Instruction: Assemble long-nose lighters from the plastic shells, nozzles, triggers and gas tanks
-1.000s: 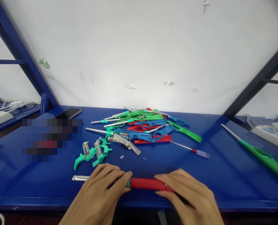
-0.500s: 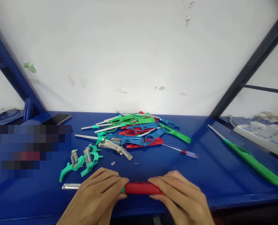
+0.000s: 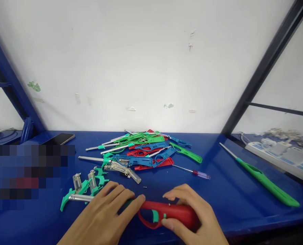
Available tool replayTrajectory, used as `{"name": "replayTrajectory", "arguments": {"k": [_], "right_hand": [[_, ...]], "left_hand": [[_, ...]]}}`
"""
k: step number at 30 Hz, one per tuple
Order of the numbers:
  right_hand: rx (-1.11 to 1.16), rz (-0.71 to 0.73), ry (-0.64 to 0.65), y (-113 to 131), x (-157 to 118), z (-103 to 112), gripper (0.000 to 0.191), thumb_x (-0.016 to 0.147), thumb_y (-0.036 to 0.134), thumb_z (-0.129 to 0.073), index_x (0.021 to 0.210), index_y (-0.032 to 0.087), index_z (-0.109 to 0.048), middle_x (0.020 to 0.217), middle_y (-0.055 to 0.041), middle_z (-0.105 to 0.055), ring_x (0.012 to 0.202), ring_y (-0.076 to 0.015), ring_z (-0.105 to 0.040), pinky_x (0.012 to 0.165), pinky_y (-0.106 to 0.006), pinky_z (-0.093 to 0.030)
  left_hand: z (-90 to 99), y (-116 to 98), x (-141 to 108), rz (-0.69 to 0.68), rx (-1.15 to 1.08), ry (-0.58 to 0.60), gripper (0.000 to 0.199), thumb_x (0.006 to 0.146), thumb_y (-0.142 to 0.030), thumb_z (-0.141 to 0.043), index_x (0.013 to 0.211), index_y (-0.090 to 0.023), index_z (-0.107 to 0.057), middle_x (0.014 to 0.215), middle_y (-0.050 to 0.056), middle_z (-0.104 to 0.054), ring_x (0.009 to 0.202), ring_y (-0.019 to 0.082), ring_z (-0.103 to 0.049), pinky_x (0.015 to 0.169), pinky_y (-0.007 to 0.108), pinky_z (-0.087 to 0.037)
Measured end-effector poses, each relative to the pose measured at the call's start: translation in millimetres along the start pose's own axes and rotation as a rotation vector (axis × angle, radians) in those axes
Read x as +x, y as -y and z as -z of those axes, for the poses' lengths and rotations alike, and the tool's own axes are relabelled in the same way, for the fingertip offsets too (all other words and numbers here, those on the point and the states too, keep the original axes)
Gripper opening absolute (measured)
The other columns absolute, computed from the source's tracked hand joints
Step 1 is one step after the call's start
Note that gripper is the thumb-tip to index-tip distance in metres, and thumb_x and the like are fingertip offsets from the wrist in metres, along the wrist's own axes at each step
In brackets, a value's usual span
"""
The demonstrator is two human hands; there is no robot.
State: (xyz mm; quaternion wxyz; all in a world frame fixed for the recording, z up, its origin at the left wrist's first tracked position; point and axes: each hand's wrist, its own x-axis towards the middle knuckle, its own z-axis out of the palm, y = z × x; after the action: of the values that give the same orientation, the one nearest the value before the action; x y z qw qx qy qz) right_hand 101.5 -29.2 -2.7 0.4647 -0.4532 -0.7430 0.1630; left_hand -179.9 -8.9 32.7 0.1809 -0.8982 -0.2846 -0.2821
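Turned since half a second ago, the red lighter (image 3: 180, 215) now shows you its broad side, with the loop of its trigger guard (image 3: 145, 223) and the teal trigger (image 3: 155, 216) in sight; earlier you saw only a narrow edge. Your right hand (image 3: 198, 216) has shifted too: its index fingertip is now raised just off the top edge, while its grip is clamped on the handle end, thumb on the near face. Your left hand (image 3: 109, 209) has its grip closed over the front of the lighter, and the metal tube (image 3: 81, 198) sticks out to the left of it. You have the lighter near the front edge of the blue surface (image 3: 238, 207). Beyond your hands lie a small pin (image 3: 145, 187), a clear tank (image 3: 134, 176) and a heap with blue casings (image 3: 138, 161). To the heap's right lies a screwdriver (image 3: 201, 175); farther right, a green lighter (image 3: 269, 182). Your back left holds a phone (image 3: 61, 139).
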Motion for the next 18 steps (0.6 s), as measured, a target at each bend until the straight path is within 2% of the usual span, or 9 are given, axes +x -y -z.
{"name": "replayTrajectory", "arguments": {"k": [3,5,9,15,18], "right_hand": [[0.05,-0.023,0.069,-0.6,2.0,2.4,0.046,0.074,0.028,-0.103,0.115,0.035,-0.082,0.114,0.0008,-0.079,0.098,-0.0196,-0.083,0.091,-0.022,-0.065],[0.081,-0.02,0.065,-3.4,0.2,0.9,0.042,0.079,0.029,-0.1,0.117,0.036,-0.083,0.117,-0.0005,-0.079,0.1,-0.0202,-0.083,0.093,-0.024,-0.065],[0.13,0.013,-0.007,-8.8,-6.1,-5.7,0.02,0.098,0.034,-0.086,0.117,0.038,-0.084,0.113,0.0009,-0.083,0.098,-0.0178,-0.083,0.092,-0.022,-0.064],[0.151,0.055,-0.035,-3.9,-3.8,-3.8,0.019,0.1,0.039,-0.084,0.119,0.039,-0.085,0.112,0.002,-0.088,0.099,-0.0185,-0.085,0.093,-0.021,-0.065],[0.077,-0.002,0.009,-2.6,-3.3,2.3,0.019,0.1,0.046,-0.082,0.116,0.037,-0.087,0.111,-0.0001,-0.089,0.097,-0.0215,-0.086,0.09,-0.024,-0.067]], "left_hand": [[-4.4,4.8,-7.3,0.035,0.0,0.012,0.067,0.087,0.013,-0.042,0.135,-0.025,-0.069,0.11,-0.003,-0.084,0.095,0.019,-0.076,0.096,0.034,-0.051],[-7.1,6.8,-10.1,0.051,0.001,0.05,0.065,0.09,0.014,-0.042,0.137,-0.023,-0.067,0.112,-0.003,-0.083,0.096,0.02,-0.075,0.096,0.036,-0.05],[-9.1,7.8,-13.9,0.053,0.008,0.072,0.054,0.099,0.009,-0.042,0.136,-0.022,-0.067,0.111,-0.002,-0.082,0.096,0.022,-0.075,0.097,0.038,-0.048],[-8.2,3.1,-18.2,0.085,0.011,0.033,0.051,0.104,0.006,-0.038,0.136,-0.021,-0.067,0.114,0.0,-0.082,0.102,0.02,-0.075,0.098,0.035,-0.047],[-5.0,-1.0,-16.1,0.085,-0.006,-0.022,0.052,0.103,0.007,-0.039,0.132,-0.023,-0.069,0.108,-0.002,-0.082,0.097,0.019,-0.074,0.094,0.032,-0.048]]}}
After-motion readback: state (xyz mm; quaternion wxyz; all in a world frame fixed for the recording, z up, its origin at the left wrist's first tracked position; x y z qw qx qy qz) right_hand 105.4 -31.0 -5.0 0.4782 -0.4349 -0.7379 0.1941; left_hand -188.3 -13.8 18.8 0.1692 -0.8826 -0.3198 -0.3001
